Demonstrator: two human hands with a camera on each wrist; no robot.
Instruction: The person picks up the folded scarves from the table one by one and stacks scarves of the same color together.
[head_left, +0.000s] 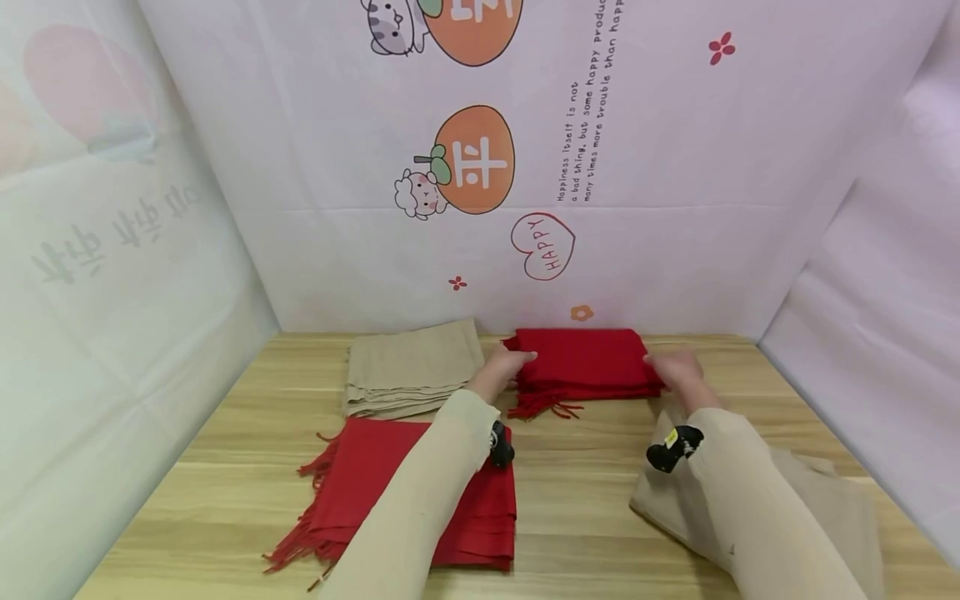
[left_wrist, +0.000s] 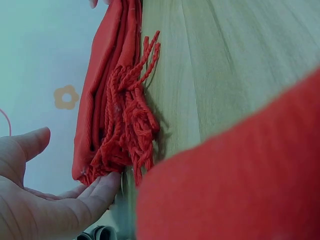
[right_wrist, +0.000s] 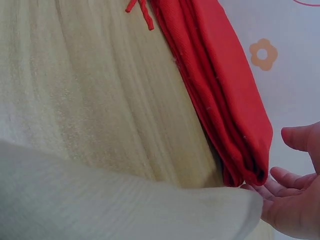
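Observation:
A folded red scarf (head_left: pixel 581 360) with a knotted fringe (left_wrist: pixel 132 115) lies at the back of the table, close to the printed wall sheet. My left hand (head_left: pixel 501 371) is at its fringed left end; in the left wrist view the extended fingers (left_wrist: pixel 102 192) touch the bottom of that end while the thumb stands apart. At the opposite end is my right hand (head_left: pixel 677 375). Its fingertips (right_wrist: pixel 277 187) sit right at the folded corner in the right wrist view, thumb spread away from the cloth.
A folded beige cloth (head_left: pixel 412 358) lies back left. In front of it, partly under my left sleeve, is another red fringed scarf (head_left: pixel 375 475). A second beige cloth (head_left: pixel 667 500) lies beneath my right forearm. White printed sheets (head_left: pixel 337 250) enclose the wooden table (head_left: pixel 577 533) behind and at both sides.

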